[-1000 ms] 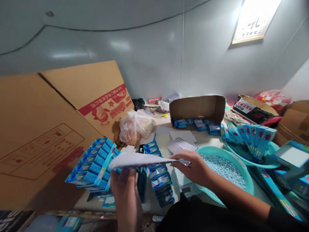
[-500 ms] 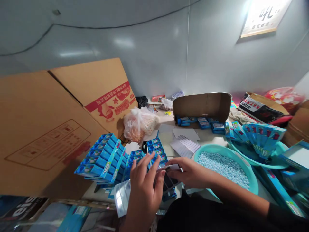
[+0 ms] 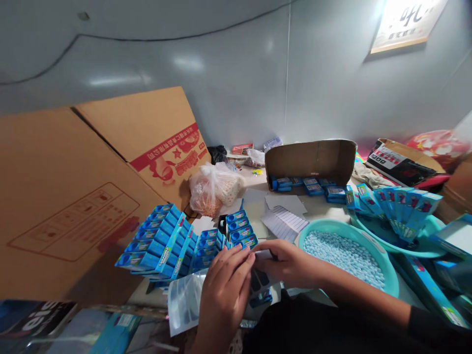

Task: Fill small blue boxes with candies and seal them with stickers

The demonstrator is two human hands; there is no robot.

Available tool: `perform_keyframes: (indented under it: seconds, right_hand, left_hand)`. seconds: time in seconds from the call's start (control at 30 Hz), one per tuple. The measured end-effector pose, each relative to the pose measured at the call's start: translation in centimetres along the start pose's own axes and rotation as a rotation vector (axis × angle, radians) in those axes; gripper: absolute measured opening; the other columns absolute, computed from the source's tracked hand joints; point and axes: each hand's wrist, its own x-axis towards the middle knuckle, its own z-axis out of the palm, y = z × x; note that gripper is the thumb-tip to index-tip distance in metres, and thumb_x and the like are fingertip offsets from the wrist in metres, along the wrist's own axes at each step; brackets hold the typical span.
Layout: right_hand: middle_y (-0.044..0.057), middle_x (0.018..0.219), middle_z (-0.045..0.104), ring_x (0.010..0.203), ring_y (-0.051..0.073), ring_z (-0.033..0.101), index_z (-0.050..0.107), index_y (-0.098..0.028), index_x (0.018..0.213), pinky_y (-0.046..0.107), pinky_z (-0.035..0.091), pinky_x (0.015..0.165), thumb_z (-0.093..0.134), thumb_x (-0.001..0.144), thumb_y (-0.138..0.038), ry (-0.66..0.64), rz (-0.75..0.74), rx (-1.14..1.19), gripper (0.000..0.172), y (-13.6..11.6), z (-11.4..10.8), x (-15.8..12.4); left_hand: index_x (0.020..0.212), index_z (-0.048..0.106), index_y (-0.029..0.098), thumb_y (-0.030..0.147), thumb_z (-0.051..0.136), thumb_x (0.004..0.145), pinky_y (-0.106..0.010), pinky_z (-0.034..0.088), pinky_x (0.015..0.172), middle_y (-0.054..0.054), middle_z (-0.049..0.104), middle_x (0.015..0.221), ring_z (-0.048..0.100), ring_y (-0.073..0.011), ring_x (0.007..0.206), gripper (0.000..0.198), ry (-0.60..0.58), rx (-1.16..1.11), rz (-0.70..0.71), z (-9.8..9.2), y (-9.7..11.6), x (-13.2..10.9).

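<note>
My right hand (image 3: pixel 283 263) is closed, fingers and thumb gripping the upper edge of a ridged plastic piece with dark rectangular cells (image 3: pixel 261 279). My left hand (image 3: pixel 225 287) lies over its left side, fingers together and bent, tips close to my right fingertips. From under the left hand a clear ridged plastic sheet (image 3: pixel 184 301) sticks out to the left; whether both are one piece I cannot tell. Just beyond the hands stand blue small boxes in rows (image 3: pixel 239 228). Left of them is a larger stack of blue boxes (image 3: pixel 158 241).
A turquoise basin (image 3: pixel 391 280) of pale blue pellets is at right, with another basin (image 3: pixel 435 228) holding fanned blue packets behind it. A big carton (image 3: pixel 73 206) stands at left. Farther back are a tied plastic bag (image 3: pixel 216 187), an open cardboard box (image 3: pixel 313 160) and striped paper (image 3: pixel 283 222).
My left hand's fingers, spread and raised before, have come together and lowered onto the plastic piece. The clear sheet shows farther to the left. My right hand stays nearly in place.
</note>
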Motion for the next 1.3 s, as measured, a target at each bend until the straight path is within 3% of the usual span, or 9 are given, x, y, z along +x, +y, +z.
perform_keyframes:
  seconds: [0.23,0.47,0.57,0.7,0.97,1.17,1.3]
  right_hand:
    - [0.001,0.082,0.06,0.07,0.011,0.049,0.067,-0.013,0.103,0.021,0.042,0.064,0.058,0.093,-0.029,0.002,0.027,0.137,0.021,0.0,-0.1,0.2]
    - [0.003,0.09,0.065,0.078,0.013,0.054,0.067,-0.013,0.1,0.023,0.046,0.071,0.054,0.096,-0.028,-0.03,-0.018,-0.016,0.02,0.1,-0.1,0.1]
    - [0.001,0.085,0.065,0.073,0.012,0.053,0.069,-0.013,0.102,0.022,0.045,0.067,0.055,0.095,-0.024,-0.033,-0.01,-0.084,0.02,0.1,-0.2,-0.1]
    - [0.003,0.092,0.07,0.081,0.014,0.06,0.071,-0.015,0.108,0.024,0.049,0.074,0.054,0.096,-0.024,-0.038,-0.021,-0.083,0.023,0.2,-0.3,-0.2]
    - [0.003,0.089,0.074,0.083,0.017,0.066,0.076,-0.017,0.099,0.025,0.051,0.075,0.055,0.097,-0.027,0.0,-0.088,-0.189,0.023,0.1,-0.1,0.0]
    - [0.008,0.097,0.075,0.09,0.018,0.068,0.075,-0.017,0.104,0.029,0.052,0.083,0.053,0.094,-0.014,-0.039,-0.228,-0.29,0.024,-0.3,-0.3,-0.1]
    - [0.008,0.095,0.074,0.088,0.018,0.068,0.075,-0.017,0.101,0.028,0.051,0.08,0.053,0.095,-0.014,-0.032,-0.251,-0.323,0.023,-0.3,-0.1,0.0]
  left_hand:
    - [0.121,0.06,0.017,0.006,0.062,0.084,-0.044,0.046,0.107,-0.009,0.066,0.122,0.053,-0.0234,0.127,0.038,0.009,-0.011,-0.019,-0.1,0.2,-0.2]
    - [0.136,0.049,0.015,0.01,0.055,0.089,-0.045,0.043,0.11,-0.01,0.065,0.12,0.057,-0.0208,0.117,0.047,-0.053,-0.02,-0.108,0.3,0.9,-0.1]
    - [0.131,0.054,0.018,0.006,0.052,0.09,-0.042,0.044,0.109,-0.008,0.065,0.115,0.058,-0.0177,0.113,0.043,-0.05,-0.097,-0.144,0.3,1.0,0.0]
    - [0.122,0.059,0.02,0.004,0.055,0.089,-0.039,0.045,0.108,-0.005,0.067,0.109,0.061,-0.0151,0.106,0.038,-0.004,-0.147,-0.168,0.3,1.1,-0.2]
    - [0.109,0.064,0.022,0.003,0.06,0.086,-0.037,0.046,0.103,-0.001,0.07,0.098,0.065,-0.0134,0.095,0.03,0.088,-0.124,-0.153,-0.5,1.5,0.2]
    - [0.098,0.064,0.022,0.007,0.065,0.084,-0.033,0.048,0.095,0.001,0.069,0.089,0.064,-0.0123,0.087,0.021,0.076,-0.207,-0.227,-0.9,1.7,0.3]
    - [0.101,0.065,0.022,0.009,0.065,0.085,-0.034,0.049,0.096,0.001,0.068,0.087,0.063,-0.0122,0.085,0.021,0.065,-0.193,-0.215,-1.0,1.6,0.2]
